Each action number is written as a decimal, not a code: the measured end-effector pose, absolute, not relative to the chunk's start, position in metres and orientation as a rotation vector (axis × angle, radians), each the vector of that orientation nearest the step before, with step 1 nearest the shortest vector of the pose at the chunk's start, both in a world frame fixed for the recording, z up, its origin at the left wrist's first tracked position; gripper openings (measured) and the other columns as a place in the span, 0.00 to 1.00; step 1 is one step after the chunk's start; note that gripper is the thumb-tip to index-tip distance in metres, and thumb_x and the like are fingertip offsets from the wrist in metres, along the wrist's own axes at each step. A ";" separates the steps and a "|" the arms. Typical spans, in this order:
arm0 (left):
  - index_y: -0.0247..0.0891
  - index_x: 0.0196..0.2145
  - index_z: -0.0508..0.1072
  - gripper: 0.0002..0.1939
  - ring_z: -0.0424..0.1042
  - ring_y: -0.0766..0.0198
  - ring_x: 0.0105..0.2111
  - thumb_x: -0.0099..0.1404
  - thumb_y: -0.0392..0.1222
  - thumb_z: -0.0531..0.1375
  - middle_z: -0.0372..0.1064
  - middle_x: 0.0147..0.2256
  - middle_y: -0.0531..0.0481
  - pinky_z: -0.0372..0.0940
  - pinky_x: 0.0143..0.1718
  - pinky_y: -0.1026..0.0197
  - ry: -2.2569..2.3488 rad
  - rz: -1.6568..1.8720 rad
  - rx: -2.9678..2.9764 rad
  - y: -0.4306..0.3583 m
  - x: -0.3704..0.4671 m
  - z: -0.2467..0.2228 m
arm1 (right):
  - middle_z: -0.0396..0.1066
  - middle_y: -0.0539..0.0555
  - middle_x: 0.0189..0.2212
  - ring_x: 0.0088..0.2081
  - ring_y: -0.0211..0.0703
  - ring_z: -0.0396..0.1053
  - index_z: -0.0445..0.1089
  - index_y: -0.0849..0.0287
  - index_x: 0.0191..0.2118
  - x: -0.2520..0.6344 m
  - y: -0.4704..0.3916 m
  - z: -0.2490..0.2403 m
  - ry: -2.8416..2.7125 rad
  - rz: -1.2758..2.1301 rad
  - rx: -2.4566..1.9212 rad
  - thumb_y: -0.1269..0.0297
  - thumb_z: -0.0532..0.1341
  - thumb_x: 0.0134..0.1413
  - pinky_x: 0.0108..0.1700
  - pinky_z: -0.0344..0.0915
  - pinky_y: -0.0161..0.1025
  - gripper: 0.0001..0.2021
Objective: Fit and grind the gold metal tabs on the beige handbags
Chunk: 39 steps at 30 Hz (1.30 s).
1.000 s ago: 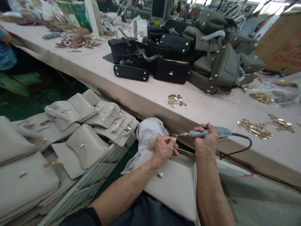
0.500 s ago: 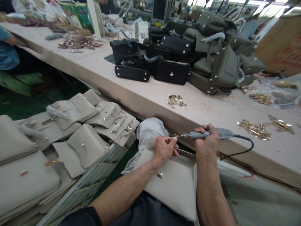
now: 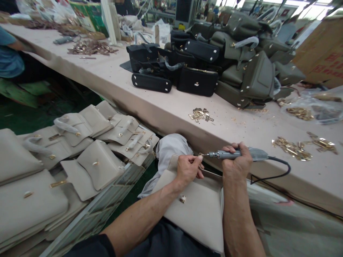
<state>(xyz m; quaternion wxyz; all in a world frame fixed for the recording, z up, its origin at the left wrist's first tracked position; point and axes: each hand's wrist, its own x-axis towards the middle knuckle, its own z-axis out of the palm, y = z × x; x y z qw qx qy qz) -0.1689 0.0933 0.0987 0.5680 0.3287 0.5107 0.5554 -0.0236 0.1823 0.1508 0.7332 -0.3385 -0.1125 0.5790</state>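
A beige handbag (image 3: 198, 217) lies across my lap, a small metal clasp (image 3: 182, 199) on its front. My left hand (image 3: 189, 167) is closed at its far edge, pinching a small gold metal frame (image 3: 200, 155) against the bag's flap; the fingers partly hide it. My right hand (image 3: 237, 155) is wrapped round a grey corded electric screwdriver (image 3: 227, 154), held level and pointing left. Its thin bit reaches the gold frame at my left fingertips.
Beige bags (image 3: 93, 164) fill a crate (image 3: 107, 203) at left. On the table (image 3: 150, 101) stand black bags (image 3: 197, 82) and olive bags (image 3: 257, 78). Gold fittings (image 3: 293, 148) and gold frames (image 3: 199, 114) lie nearer. Another person's sleeve (image 3: 9, 53) shows far left.
Both hands, the screwdriver and the bag keep almost the same positions. The view has shifted very slightly.
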 end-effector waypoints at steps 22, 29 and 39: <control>0.32 0.23 0.77 0.20 0.71 0.63 0.12 0.65 0.51 0.64 0.73 0.18 0.46 0.64 0.13 0.67 1.208 1.294 0.748 0.094 -0.169 0.103 | 0.61 0.43 0.27 0.21 0.27 0.56 0.59 0.58 0.34 -0.021 0.179 0.150 -0.254 1.265 -0.745 0.72 0.62 0.55 0.26 0.64 0.29 0.09; 0.32 0.25 0.78 0.25 0.71 0.62 0.13 0.67 0.57 0.62 0.70 0.16 0.47 0.66 0.13 0.66 1.153 1.278 0.738 0.096 -0.170 0.098 | 0.61 0.43 0.28 0.21 0.27 0.56 0.59 0.58 0.33 -0.019 0.180 0.149 -0.261 1.270 -0.737 0.72 0.62 0.56 0.26 0.65 0.29 0.09; 0.33 0.26 0.77 0.27 0.71 0.64 0.13 0.65 0.63 0.64 0.75 0.20 0.44 0.65 0.13 0.66 1.148 1.292 0.746 0.096 -0.169 0.096 | 0.60 0.44 0.27 0.21 0.28 0.56 0.59 0.59 0.32 -0.019 0.179 0.150 -0.248 1.269 -0.750 0.73 0.60 0.58 0.26 0.65 0.30 0.08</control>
